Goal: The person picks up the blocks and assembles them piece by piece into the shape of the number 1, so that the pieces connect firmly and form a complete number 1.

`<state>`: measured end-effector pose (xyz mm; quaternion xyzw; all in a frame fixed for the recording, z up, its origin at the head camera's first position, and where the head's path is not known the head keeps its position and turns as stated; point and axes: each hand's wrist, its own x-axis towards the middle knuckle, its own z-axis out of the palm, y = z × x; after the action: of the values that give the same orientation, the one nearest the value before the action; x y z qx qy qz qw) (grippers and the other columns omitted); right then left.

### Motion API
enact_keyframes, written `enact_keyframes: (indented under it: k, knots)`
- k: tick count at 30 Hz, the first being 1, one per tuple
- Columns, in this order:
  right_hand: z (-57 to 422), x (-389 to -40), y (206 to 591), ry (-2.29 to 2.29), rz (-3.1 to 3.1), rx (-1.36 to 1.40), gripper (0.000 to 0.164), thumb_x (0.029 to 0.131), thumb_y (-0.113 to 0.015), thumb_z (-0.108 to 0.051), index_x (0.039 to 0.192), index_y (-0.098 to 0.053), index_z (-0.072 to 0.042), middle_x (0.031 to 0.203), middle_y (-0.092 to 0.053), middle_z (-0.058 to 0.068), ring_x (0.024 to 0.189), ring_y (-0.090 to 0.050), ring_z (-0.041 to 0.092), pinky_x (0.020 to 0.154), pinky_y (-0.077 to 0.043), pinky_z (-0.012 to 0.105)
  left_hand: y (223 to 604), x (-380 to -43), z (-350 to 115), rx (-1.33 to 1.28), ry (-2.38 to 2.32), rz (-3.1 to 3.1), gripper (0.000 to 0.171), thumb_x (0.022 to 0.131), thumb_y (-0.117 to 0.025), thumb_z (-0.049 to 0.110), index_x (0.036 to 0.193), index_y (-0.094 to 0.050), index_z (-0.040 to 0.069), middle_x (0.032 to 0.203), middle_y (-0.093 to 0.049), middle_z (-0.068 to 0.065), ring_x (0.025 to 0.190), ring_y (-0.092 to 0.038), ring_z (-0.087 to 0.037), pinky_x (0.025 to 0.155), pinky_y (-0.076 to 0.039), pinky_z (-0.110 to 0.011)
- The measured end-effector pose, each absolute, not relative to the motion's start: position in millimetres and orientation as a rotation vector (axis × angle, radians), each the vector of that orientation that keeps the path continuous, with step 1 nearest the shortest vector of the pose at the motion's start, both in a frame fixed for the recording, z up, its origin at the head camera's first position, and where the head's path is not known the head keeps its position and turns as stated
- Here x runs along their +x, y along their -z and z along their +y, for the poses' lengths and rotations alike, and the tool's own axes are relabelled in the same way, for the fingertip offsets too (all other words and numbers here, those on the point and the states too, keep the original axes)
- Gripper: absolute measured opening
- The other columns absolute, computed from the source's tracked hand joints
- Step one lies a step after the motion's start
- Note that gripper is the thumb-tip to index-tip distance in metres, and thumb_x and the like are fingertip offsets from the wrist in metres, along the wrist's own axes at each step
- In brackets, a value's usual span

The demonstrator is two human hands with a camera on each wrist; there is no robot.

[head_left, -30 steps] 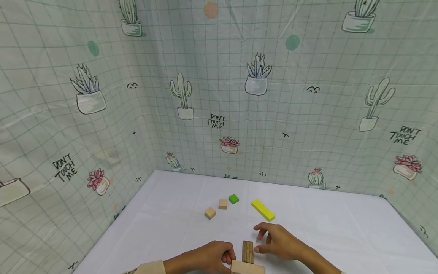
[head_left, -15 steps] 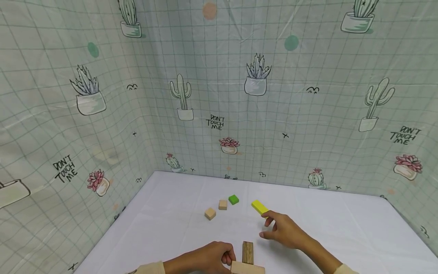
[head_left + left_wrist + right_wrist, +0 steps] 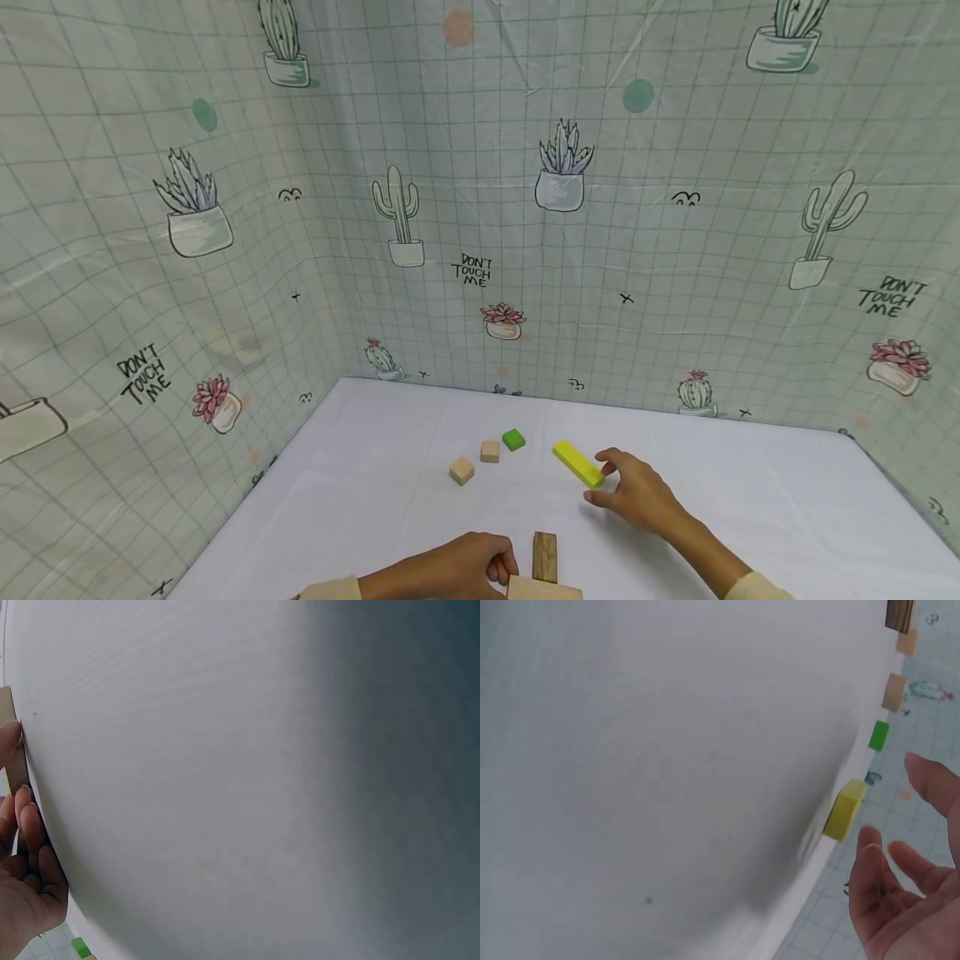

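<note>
My left hand [image 3: 468,567] is at the near edge of the table, fingers curled, holding the left end of a pale wooden block [image 3: 543,589]. In the left wrist view, the thumb and fingertips [image 3: 24,796] lie along that block [image 3: 7,705]. Right behind it is a dark brown wooden block [image 3: 545,557]. My right hand [image 3: 637,493] reaches over the table, its thumb and fingers spread apart near the close end of a long yellow block [image 3: 577,463]. The right wrist view has the yellow block [image 3: 844,811] just beyond the fingertips, with nothing between them.
Farther back on the white table [image 3: 397,425] lie a green block [image 3: 513,439] and two small pale wooden cubes, one [image 3: 490,452] beside the green block and the other [image 3: 462,471] nearer. A cactus-print curtain [image 3: 450,208] rises behind and along the left side.
My right hand has moved away from the brown block, forward and right to the end of the yellow block. The left hand has stayed at the pale block.
</note>
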<state>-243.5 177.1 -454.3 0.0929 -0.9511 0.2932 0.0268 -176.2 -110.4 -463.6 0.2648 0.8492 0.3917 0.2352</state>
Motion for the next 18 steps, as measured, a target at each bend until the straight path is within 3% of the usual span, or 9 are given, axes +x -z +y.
enact_keyframes:
  k: [8, 18]
  knots:
    - [182.9, -249.9, 458.3, -0.854, -2.977, 0.269, 0.066, 0.075, -0.088, -0.032, 0.127, -0.06, -0.002, 0.109, -0.069, 0.009, 0.096, -0.063, 0.024, 0.077, -0.051, 0.046, 464.9, -177.2, -110.9, 0.747, -1.088, 2.316, 0.022, 0.08, -0.081, 0.002, 0.092, -0.065, 0.01, 0.078, -0.057, 0.012, 0.072, -0.051, 0.004, 0.069, -0.048, -0.015]
    - [183.1, -254.2, 463.3, -0.916, -3.018, 0.276, 0.071, 0.075, -0.088, -0.031, 0.131, -0.056, -0.001, 0.107, -0.069, 0.008, 0.097, -0.063, 0.023, 0.083, -0.052, 0.047, 464.4, -176.4, -111.4, 0.765, -1.077, 2.33, 0.024, 0.079, -0.082, 0.001, 0.092, -0.065, 0.01, 0.079, -0.057, 0.013, 0.072, -0.051, 0.005, 0.07, -0.048, -0.015]
